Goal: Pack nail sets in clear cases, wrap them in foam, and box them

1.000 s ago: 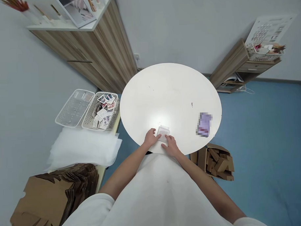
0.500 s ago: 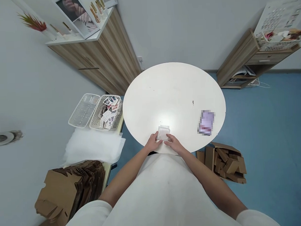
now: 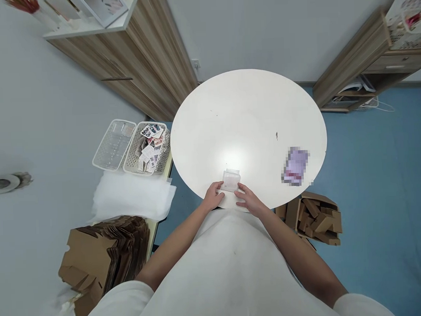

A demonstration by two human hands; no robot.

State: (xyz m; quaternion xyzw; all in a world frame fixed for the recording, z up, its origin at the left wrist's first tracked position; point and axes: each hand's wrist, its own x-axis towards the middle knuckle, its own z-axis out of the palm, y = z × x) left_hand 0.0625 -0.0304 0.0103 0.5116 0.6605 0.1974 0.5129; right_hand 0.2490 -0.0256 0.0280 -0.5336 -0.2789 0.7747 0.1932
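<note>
A small clear, whitish case (image 3: 231, 181) lies near the front edge of the white oval table (image 3: 243, 106). At its left side is my left hand (image 3: 213, 196), fingers apart and curved, fingertips close to the case's edge. My right hand (image 3: 248, 198) is on the other side, fingers spread, with the index fingertip at the case's right edge. Neither hand is closed around it. A pixelated purple item (image 3: 296, 166) rests on the table further right.
Left of the table are a clear-lined basket (image 3: 115, 145), a basket of cards (image 3: 131, 156), white foam sheets (image 3: 132, 197) and folded cardboard (image 3: 89, 254). A box of cardboard pieces (image 3: 293, 212) stands on the floor at right. Wooden cabinets (image 3: 155, 54) stand behind.
My right hand's fingers have spread and moved slightly away from the case, and my left hand's grip looks looser. The whole view has shifted and come closer to the table.
</note>
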